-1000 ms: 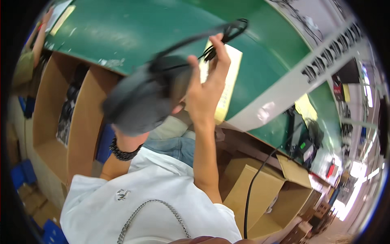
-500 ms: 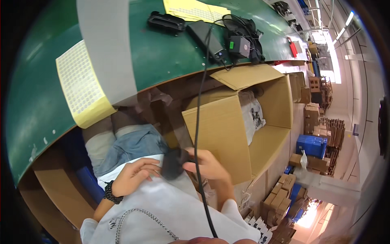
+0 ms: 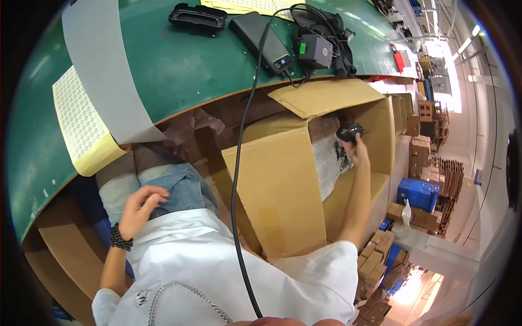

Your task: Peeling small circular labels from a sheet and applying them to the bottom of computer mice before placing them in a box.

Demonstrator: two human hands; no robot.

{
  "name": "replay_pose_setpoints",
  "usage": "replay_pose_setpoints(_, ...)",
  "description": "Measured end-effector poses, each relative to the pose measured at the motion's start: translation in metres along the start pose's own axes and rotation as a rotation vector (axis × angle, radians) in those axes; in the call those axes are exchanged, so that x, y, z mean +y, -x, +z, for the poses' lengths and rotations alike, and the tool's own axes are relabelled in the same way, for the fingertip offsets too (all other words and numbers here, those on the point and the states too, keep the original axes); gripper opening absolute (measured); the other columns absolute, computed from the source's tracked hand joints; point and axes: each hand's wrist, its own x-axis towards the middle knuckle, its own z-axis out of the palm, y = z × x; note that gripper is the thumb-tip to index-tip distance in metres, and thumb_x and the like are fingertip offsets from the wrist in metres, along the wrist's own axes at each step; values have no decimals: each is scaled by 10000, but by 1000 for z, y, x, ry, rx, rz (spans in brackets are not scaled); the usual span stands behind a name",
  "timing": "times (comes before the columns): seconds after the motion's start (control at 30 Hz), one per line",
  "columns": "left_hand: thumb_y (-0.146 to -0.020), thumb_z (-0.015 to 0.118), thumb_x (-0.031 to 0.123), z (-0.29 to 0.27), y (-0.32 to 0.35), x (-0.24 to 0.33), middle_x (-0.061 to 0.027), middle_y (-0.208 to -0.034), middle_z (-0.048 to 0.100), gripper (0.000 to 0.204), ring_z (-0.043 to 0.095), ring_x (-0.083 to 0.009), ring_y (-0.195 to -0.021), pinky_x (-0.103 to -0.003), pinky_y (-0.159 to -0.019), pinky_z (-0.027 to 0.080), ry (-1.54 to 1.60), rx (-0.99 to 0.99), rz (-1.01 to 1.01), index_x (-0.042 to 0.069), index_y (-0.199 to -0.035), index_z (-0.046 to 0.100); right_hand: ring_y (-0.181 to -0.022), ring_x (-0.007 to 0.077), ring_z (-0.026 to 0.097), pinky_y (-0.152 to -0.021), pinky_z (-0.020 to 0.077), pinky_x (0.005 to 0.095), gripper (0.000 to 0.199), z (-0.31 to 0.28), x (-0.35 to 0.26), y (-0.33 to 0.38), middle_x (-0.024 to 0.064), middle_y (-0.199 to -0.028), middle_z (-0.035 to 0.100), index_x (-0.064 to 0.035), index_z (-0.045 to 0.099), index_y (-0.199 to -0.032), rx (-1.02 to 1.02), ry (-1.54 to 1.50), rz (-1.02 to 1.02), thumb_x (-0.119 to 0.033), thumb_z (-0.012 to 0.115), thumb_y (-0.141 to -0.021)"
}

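Head view, looking down. My right hand (image 3: 356, 148) is stretched out over the open cardboard box (image 3: 283, 185) standing beside my knees, its fingers closed around a small black rounded object (image 3: 349, 131); the object sits at the upper inner corner of the box, above the crumpled plastic lining (image 3: 329, 160), and I cannot tell exactly what it is. My left hand (image 3: 140, 209) lies on my lap, fingers loosely curled and holding nothing, resting against the blue jeans (image 3: 182, 187) just above the hem of the white coat (image 3: 217, 271); a black bead bracelet (image 3: 118, 238) circles that wrist. A black cable (image 3: 236, 179) runs from my chest up to the green workbench (image 3: 179, 65), where it meets a dark power bank (image 3: 261, 33). Beside this lie a black tray (image 3: 197, 16), a tangle of black gear (image 3: 321, 43), and a yellow sheet (image 3: 81, 125).
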Motion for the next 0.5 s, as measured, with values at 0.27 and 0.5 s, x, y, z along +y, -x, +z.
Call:
replay_pose_setpoints(0.27, -1024, 516, 110, -32, 32, -16, -134, -1077, 689, 228, 638, -167, -885, -266, -760, 520, 146, 340, -4, -38, -1131, 652, -826, 210, 633, -756, 541, 320, 319, 55, 23, -43, 127, -998, 648, 24, 597, -1157, 80, 293, -83, -269, 562, -1034)
replay_pose_setpoints(0.5, -1031, 514, 122, -23, 17, -14, -145, -1086, 678, 234, 637, -169, -884, -268, -737, 528, 84, 336, -12, -39, -1140, 643, -743, 182, 606, -680, 510, 293, 284, 73, 26, -43, 94, -886, 638, -7, 622, -1066, 230, 549, -206, -278, 545, -1037)
